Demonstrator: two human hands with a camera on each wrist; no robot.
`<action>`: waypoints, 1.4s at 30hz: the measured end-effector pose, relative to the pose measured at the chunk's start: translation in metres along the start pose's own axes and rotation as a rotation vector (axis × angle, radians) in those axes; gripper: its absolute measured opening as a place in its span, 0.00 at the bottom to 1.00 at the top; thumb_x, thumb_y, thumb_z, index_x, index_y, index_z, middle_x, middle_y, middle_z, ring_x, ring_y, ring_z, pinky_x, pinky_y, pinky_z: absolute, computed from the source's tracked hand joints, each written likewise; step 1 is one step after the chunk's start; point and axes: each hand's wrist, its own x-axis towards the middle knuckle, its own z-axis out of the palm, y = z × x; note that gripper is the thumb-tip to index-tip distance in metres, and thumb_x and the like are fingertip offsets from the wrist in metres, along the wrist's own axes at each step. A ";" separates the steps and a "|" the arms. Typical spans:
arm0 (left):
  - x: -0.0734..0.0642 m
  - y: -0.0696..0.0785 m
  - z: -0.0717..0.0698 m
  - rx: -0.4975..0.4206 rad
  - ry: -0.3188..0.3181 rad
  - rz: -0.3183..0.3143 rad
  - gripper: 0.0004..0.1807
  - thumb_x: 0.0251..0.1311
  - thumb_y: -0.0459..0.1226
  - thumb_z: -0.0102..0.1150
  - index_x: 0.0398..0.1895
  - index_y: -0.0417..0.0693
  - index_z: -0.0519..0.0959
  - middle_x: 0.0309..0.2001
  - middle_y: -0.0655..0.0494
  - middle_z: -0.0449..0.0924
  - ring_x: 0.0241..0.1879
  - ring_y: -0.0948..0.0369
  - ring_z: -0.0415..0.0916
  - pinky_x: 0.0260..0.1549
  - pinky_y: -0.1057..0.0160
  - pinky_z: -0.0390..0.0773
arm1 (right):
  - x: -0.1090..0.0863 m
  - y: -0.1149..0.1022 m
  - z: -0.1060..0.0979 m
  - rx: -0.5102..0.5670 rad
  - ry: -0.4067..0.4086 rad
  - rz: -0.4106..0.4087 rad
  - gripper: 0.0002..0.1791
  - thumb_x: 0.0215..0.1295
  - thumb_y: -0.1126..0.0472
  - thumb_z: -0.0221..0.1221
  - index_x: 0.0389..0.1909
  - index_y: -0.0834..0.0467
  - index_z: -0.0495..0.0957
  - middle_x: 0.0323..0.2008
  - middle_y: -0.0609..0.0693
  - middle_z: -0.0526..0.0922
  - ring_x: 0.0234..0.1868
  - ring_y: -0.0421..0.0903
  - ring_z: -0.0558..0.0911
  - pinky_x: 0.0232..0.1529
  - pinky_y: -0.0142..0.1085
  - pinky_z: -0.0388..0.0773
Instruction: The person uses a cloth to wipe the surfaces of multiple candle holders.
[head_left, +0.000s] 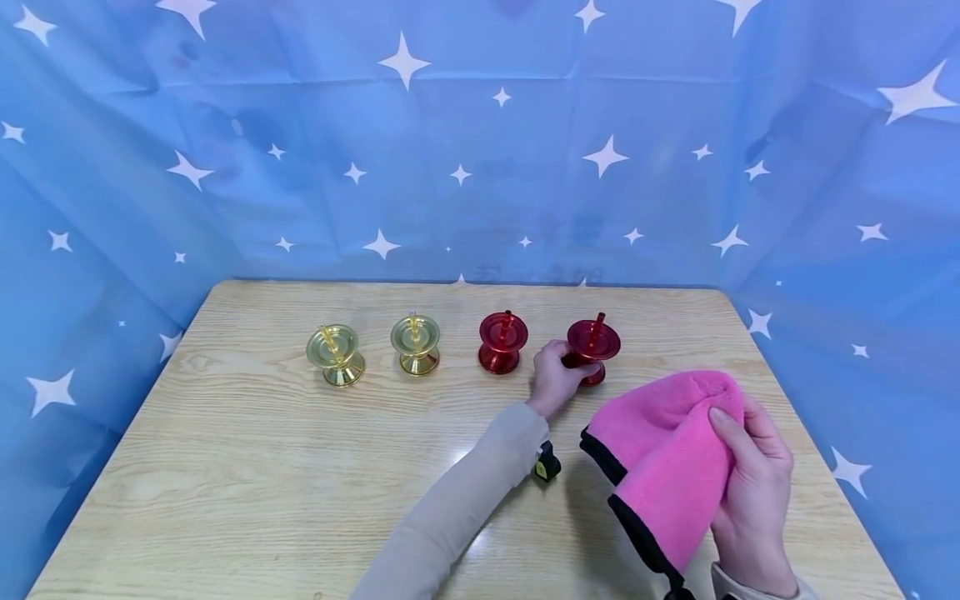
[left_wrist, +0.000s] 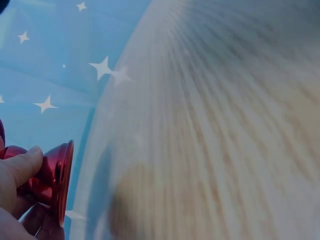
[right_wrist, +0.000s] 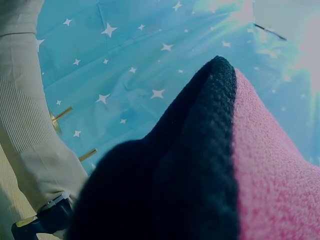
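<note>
My left hand (head_left: 557, 377) grips the stem of a red metal candle holder (head_left: 594, 340), the rightmost in the row, with a round dish on top and a short peg rising from it. In the left wrist view, thumb and fingers wrap the red candle holder (left_wrist: 52, 175), and blue backdrop shows between its flared base and the table. My right hand (head_left: 753, 475) holds a pink plush cloth (head_left: 678, 467) with black edging, bunched and hanging above the table just right of that holder. The pink cloth (right_wrist: 270, 165) fills much of the right wrist view and hides the right hand there.
Another red candle holder (head_left: 501, 342) stands left of my left hand. Two gold candle holders (head_left: 416, 343) stand farther left along the same row. The wooden table (head_left: 247, 467) ends at a blue star-patterned backdrop (head_left: 465, 208) behind and on both sides.
</note>
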 end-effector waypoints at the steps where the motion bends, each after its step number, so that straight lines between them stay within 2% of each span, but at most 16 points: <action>1: 0.001 -0.002 0.000 0.009 -0.002 0.007 0.16 0.45 0.36 0.73 0.39 0.42 0.84 0.38 0.55 0.80 0.42 0.62 0.76 0.45 0.70 0.73 | 0.000 0.000 0.000 -0.002 -0.003 0.001 0.14 0.63 0.80 0.48 0.43 0.70 0.79 0.35 0.56 0.82 0.35 0.45 0.80 0.32 0.28 0.77; 10: 0.004 -0.014 0.001 0.103 0.017 0.020 0.16 0.43 0.38 0.74 0.38 0.44 0.85 0.36 0.56 0.82 0.39 0.63 0.77 0.42 0.71 0.73 | -0.001 0.002 -0.001 -0.009 -0.011 0.016 0.14 0.63 0.79 0.48 0.44 0.70 0.79 0.36 0.56 0.82 0.36 0.45 0.80 0.33 0.28 0.78; 15: 0.006 -0.015 -0.001 0.137 0.023 0.010 0.16 0.43 0.38 0.74 0.38 0.44 0.86 0.35 0.55 0.83 0.39 0.62 0.77 0.43 0.71 0.73 | -0.001 0.004 -0.002 -0.011 -0.030 0.035 0.14 0.63 0.79 0.48 0.43 0.69 0.80 0.35 0.55 0.82 0.34 0.44 0.81 0.31 0.28 0.78; 22: 0.009 -0.015 -0.002 0.175 0.004 0.011 0.16 0.44 0.39 0.74 0.38 0.44 0.86 0.36 0.55 0.83 0.40 0.62 0.78 0.43 0.71 0.74 | -0.001 0.004 -0.002 -0.001 -0.048 0.042 0.14 0.64 0.79 0.48 0.42 0.69 0.80 0.35 0.55 0.82 0.32 0.44 0.81 0.29 0.29 0.78; 28: 0.012 -0.020 -0.002 0.218 -0.007 0.051 0.17 0.42 0.39 0.75 0.38 0.43 0.85 0.38 0.54 0.83 0.41 0.61 0.78 0.44 0.70 0.74 | -0.001 0.005 -0.001 -0.032 -0.063 0.048 0.14 0.64 0.78 0.48 0.44 0.69 0.80 0.36 0.55 0.82 0.33 0.44 0.81 0.30 0.29 0.78; 31: 0.012 -0.022 -0.003 0.219 -0.033 0.045 0.20 0.42 0.38 0.75 0.40 0.42 0.83 0.40 0.53 0.81 0.43 0.60 0.76 0.45 0.70 0.74 | 0.000 0.005 -0.001 -0.042 -0.069 0.058 0.14 0.64 0.78 0.48 0.45 0.68 0.79 0.37 0.54 0.81 0.32 0.44 0.81 0.29 0.29 0.78; 36: 0.004 -0.017 -0.008 0.231 -0.082 -0.009 0.22 0.44 0.37 0.73 0.44 0.42 0.79 0.44 0.52 0.75 0.45 0.60 0.72 0.46 0.68 0.73 | 0.000 0.007 0.000 -0.045 -0.057 0.040 0.13 0.64 0.78 0.48 0.42 0.68 0.80 0.35 0.54 0.82 0.32 0.43 0.80 0.29 0.28 0.77; 39: -0.004 -0.009 -0.017 0.233 -0.071 -0.030 0.19 0.46 0.35 0.70 0.44 0.40 0.78 0.43 0.50 0.74 0.41 0.61 0.70 0.41 0.69 0.73 | 0.001 0.009 0.002 -0.036 -0.059 0.041 0.13 0.64 0.78 0.48 0.42 0.69 0.80 0.35 0.54 0.82 0.32 0.43 0.80 0.29 0.28 0.77; 42: -0.011 -0.002 -0.028 0.191 -0.050 -0.032 0.16 0.47 0.32 0.68 0.41 0.39 0.79 0.41 0.46 0.75 0.37 0.60 0.69 0.35 0.70 0.71 | 0.001 0.012 0.003 -0.036 -0.059 0.048 0.14 0.63 0.78 0.49 0.42 0.68 0.81 0.34 0.54 0.82 0.32 0.43 0.80 0.29 0.27 0.77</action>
